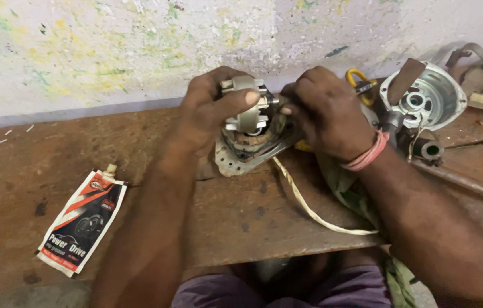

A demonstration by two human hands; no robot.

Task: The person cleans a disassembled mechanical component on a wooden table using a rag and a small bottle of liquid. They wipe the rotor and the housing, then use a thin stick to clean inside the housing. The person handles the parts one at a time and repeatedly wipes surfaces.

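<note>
Metal motor rotor (245, 105) in left hand (210, 111), right hand (324, 111), one grease pouch (82, 219)

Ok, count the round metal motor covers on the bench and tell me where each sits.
1 in plain view: the silver motor end cover lies at the right, beyond the right hand. A flat bracket under the left hand may belong to another, mostly hidden.

left on bench (241, 217): pouch (82, 221). right: round metal cover (429, 98), yellow-handled tool (360, 84), green cloth (351, 191), pale cord (310, 210). behind: flaking wall (110, 51).
</note>
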